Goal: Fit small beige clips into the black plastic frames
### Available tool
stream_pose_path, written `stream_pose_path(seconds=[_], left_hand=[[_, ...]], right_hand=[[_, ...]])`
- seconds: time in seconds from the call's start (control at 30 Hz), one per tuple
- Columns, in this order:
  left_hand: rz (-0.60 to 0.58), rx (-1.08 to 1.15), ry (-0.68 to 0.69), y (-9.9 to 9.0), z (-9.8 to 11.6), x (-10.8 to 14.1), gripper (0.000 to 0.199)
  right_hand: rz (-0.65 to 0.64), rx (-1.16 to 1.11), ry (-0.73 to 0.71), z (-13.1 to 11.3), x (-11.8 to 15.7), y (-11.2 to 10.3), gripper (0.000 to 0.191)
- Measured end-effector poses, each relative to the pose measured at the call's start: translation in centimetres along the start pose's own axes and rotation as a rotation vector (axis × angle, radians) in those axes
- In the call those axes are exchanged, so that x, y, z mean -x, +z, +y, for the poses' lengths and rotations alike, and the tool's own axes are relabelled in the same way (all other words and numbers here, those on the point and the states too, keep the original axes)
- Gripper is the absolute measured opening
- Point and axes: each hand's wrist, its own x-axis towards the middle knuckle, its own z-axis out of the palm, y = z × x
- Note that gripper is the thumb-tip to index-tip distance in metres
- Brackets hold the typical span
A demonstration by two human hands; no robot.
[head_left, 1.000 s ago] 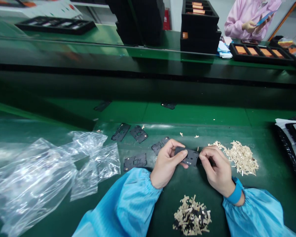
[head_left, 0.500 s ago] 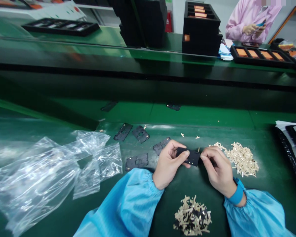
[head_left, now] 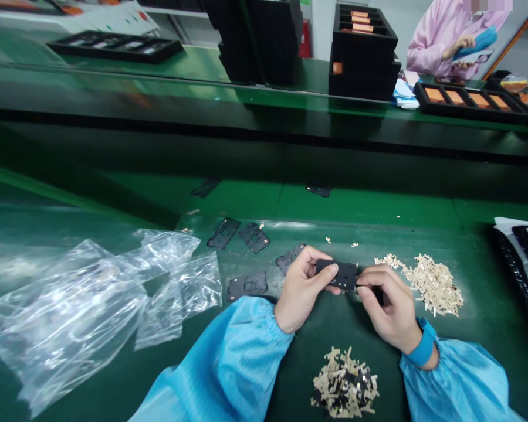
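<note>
Between thumb and fingers, my left hand holds a flat black plastic part, its face with small bright dots turned up. My right hand is pinched at the right edge of that part; whatever lies between its fingertips is too small to make out. Several similar black parts lie on the green table to the left of my hands. A pile of small beige pieces is right of my right hand. Nearer to me, between my forearms, sits a second pile of beige and black pieces.
Clear plastic bags cover the left of the table. Black trays stand at the right edge. Beyond a raised ledge are stacked black boxes, a tray with orange pieces and a person in a pink sleeve.
The view has shifted slightly. My right fingertips have come a little lower along the black part's right edge. The person across now holds up something blue.
</note>
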Motion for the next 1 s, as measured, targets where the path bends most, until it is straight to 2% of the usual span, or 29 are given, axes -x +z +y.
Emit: stream_pose_path(seconds=[0.07,0.17,0.23,0.37,0.47,0.57,0.7,0.8,1.0], left_hand=[[-0.024,0.006,0.0,-0.01,-0.02,0.05,0.044],[-0.05,0.017,-0.002,0.08,-0.06,0.21,0.044],[-0.052,0.025,-0.008,0.2,-0.06,0.32,0.044],[-0.033,0.039,-0.011,0.38,-0.01,0.39,0.046],[-0.02,0.052,-0.006,0.38,-0.03,0.35,0.047],[-0.014,0.05,0.008,0.31,-0.1,0.27,0.047],[-0.04,0.018,0.009,0.19,-0.18,0.18,0.045],[-0.066,-0.01,-0.005,0.1,-0.23,0.2,0.044],[-0.095,-0.036,-0.019,-0.01,-0.29,0.26,0.044]], right_hand=[[0.026,-0.002,0.02,0.02,0.06,0.07,0.028],[-0.02,0.032,0.009,0.06,0.14,0.37,0.054],[-0.022,0.084,-0.03,0.1,0.31,0.61,0.059],[0.07,0.213,-0.141,0.09,0.87,0.87,0.069],[0.122,0.248,-0.176,-0.03,0.98,0.81,0.067],[0.119,0.185,-0.122,-0.1,0.66,0.68,0.055],[0.037,0.037,0.028,0.06,0.16,0.6,0.041],[-0.035,-0.066,0.127,0.23,0.05,0.59,0.039],[-0.141,-0.144,0.222,0.41,0.02,0.47,0.036]])
